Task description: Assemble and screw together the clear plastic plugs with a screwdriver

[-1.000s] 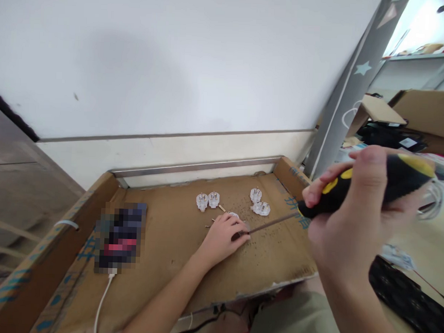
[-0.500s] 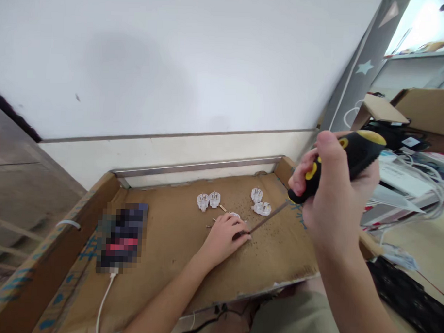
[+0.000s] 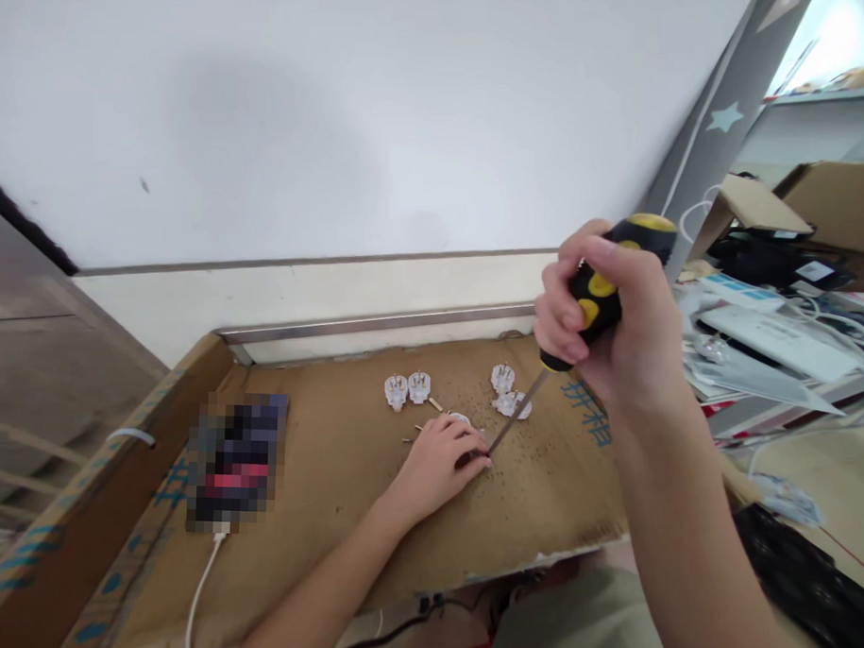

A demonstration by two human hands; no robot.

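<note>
My right hand (image 3: 609, 302) is wrapped around the black and yellow handle of a screwdriver (image 3: 520, 412), raised above the right side of the cardboard. Its shaft slants down to the left, the tip beside the fingertips of my left hand (image 3: 445, 452). That hand rests low on the cardboard, thumb and fingers closed; what they hold is mostly hidden. A bit of clear plastic (image 3: 460, 419) shows just behind its knuckles. Two clear plug pieces with metal pins (image 3: 408, 389) lie beyond it, and two more clear plug pieces (image 3: 509, 391) lie to the right, partly behind the shaft.
The cardboard surface (image 3: 327, 490) has raised side edges and a metal rail (image 3: 390, 321) at the back. A blurred-out dark object (image 3: 239, 464) with a white cable lies on the left. Small screws (image 3: 408, 440) and a brass strip (image 3: 435, 403) lie near my left hand. Papers and cables (image 3: 778, 346) fill the right.
My right hand has shifted left and turned, so the screwdriver now stands steeper. Its tip stays by my left fingers, and my left hand has hardly moved.
</note>
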